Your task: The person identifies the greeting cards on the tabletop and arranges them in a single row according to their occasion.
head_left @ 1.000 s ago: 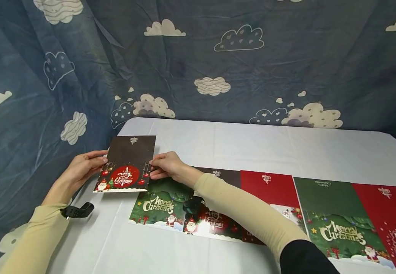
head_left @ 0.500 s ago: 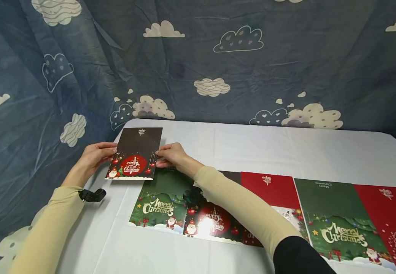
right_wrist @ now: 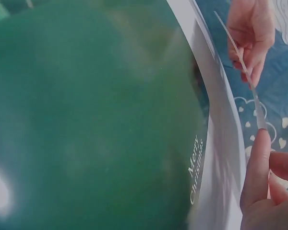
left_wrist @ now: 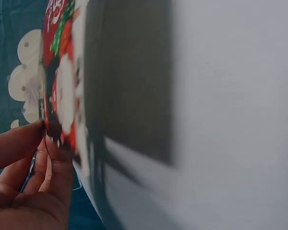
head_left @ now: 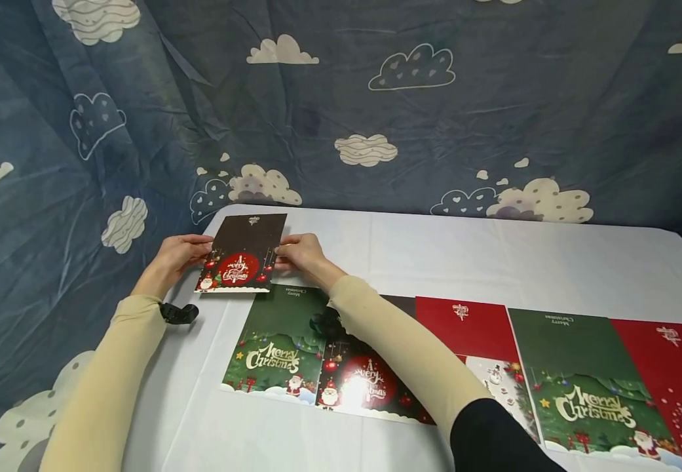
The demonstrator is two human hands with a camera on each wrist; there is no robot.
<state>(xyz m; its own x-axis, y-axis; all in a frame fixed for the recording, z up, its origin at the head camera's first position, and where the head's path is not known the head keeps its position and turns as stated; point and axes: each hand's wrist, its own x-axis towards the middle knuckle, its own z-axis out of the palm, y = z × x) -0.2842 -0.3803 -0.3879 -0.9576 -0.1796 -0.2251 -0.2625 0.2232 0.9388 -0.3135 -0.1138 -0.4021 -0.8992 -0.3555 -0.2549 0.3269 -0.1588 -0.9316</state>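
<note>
A dark brown Christmas card (head_left: 246, 236) with a red round emblem is held up near the table's back left corner. My left hand (head_left: 178, 255) pinches its left edge between thumb and fingers. Its right edge is gripped by my right hand (head_left: 308, 257). In the left wrist view the card (left_wrist: 65, 91) stands edge-on above the white cloth, casting a shadow. The right wrist view shows it as a thin line between both hands. Just in front lies a green Merry Christmas card (head_left: 284, 328), flat on the table.
Several more cards form a row to the right: a second dark brown card (head_left: 370, 387), partly under the right forearm, a red card (head_left: 458, 328), another green card (head_left: 594, 380) and a red card (head_left: 671, 354). A cloud-print curtain (head_left: 411, 131) hangs behind the white table (head_left: 293, 432).
Both hands have carried the dark brown card rightward and toward the back of the table. More of the green card in front now shows. The row of cards stays put.
</note>
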